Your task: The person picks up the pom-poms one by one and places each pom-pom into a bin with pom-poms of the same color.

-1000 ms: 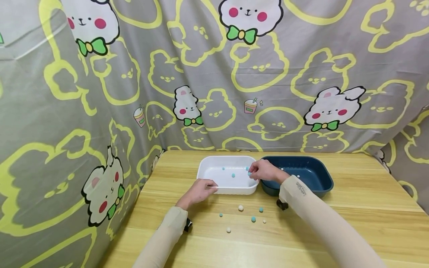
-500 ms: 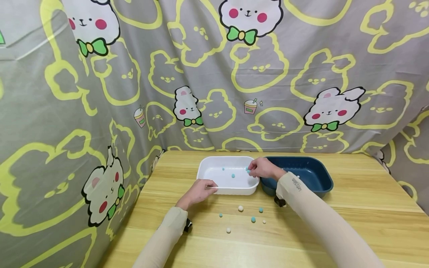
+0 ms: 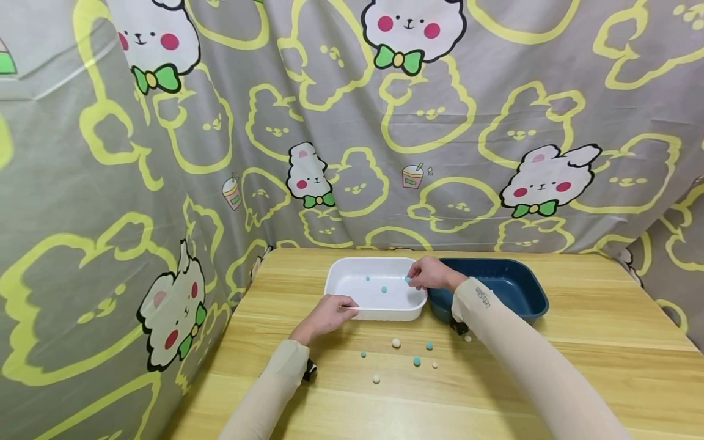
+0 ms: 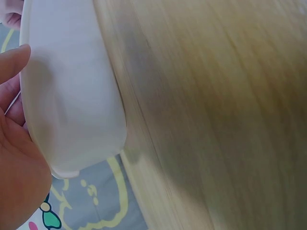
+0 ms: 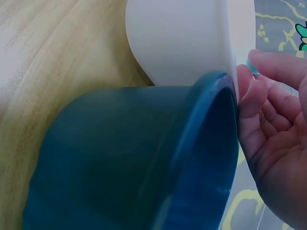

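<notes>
My left hand (image 3: 328, 313) grips the near left rim of the white plastic tray (image 3: 385, 314); in the left wrist view the thumb (image 4: 17, 61) lies over the rim, with other fingers behind it. My right hand (image 3: 431, 273) is over the tray's right end, beside the dark blue tub. Its thumb and forefinger pinch a small teal ball (image 5: 252, 67), mostly covered by the fingertips. Inside the tray lie two more teal balls, one near the middle (image 3: 384, 289) and a smaller teal ball (image 3: 368, 278) farther back.
The dark blue tub (image 3: 530, 290) stands right against the white tray, partly hidden by the right forearm. On the wooden table in front lie several loose balls, among them a white ball (image 3: 396, 343), a teal ball (image 3: 417, 362) and a small white ball (image 3: 468, 338) beside the right wrist.
My right hand has shifted slightly up and left over the tray's right end. The left hand stays on the rim. A white ball beside the right wrist has come into view.
</notes>
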Motion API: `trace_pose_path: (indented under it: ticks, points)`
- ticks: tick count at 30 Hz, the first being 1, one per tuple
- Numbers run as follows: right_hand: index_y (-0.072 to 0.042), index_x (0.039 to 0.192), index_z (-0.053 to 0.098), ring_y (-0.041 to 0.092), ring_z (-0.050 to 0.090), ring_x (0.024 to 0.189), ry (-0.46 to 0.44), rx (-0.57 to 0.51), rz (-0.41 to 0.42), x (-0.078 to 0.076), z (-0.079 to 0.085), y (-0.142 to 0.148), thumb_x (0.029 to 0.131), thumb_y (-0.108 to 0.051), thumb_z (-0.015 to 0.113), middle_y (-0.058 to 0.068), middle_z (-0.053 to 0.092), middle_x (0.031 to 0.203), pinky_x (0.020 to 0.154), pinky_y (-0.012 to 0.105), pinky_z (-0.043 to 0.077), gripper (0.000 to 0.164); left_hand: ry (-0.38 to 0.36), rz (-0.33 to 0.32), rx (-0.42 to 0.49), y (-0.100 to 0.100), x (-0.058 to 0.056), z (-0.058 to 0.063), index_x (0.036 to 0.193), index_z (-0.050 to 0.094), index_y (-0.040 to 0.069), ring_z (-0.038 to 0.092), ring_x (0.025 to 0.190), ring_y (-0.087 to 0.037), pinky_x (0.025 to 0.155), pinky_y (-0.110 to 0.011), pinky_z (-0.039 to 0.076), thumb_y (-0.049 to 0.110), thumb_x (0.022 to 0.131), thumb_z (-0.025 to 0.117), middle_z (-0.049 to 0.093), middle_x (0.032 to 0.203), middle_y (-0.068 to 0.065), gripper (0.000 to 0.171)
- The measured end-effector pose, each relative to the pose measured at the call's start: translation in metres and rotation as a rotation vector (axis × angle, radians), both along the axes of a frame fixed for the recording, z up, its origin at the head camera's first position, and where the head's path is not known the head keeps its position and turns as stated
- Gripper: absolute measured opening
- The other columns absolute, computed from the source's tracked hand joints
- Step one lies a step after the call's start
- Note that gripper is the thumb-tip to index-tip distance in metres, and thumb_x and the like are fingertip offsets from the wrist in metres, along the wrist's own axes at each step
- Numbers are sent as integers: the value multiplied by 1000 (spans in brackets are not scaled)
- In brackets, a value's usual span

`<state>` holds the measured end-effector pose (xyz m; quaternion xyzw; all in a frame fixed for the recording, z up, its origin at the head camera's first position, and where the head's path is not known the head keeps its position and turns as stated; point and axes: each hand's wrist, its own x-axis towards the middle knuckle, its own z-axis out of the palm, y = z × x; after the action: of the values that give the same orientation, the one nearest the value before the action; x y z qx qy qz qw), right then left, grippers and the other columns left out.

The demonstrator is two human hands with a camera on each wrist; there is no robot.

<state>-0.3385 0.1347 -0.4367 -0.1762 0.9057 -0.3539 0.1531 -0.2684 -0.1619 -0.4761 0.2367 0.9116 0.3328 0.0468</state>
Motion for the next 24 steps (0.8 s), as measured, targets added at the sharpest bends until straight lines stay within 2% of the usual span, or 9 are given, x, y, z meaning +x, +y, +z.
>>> trace_pose_path:
  ticks: [24]
  points:
    - [-1, 96, 70, 15, 59, 67, -14, 53, 16, -8, 2, -2, 87, -9, 68, 4, 66, 79, 63, 26, 51, 13, 0, -5, -2, -1, 0, 0, 91, 72, 19, 60, 87, -6, 80, -30, 47, 23, 93, 61, 66, 90, 12, 11]
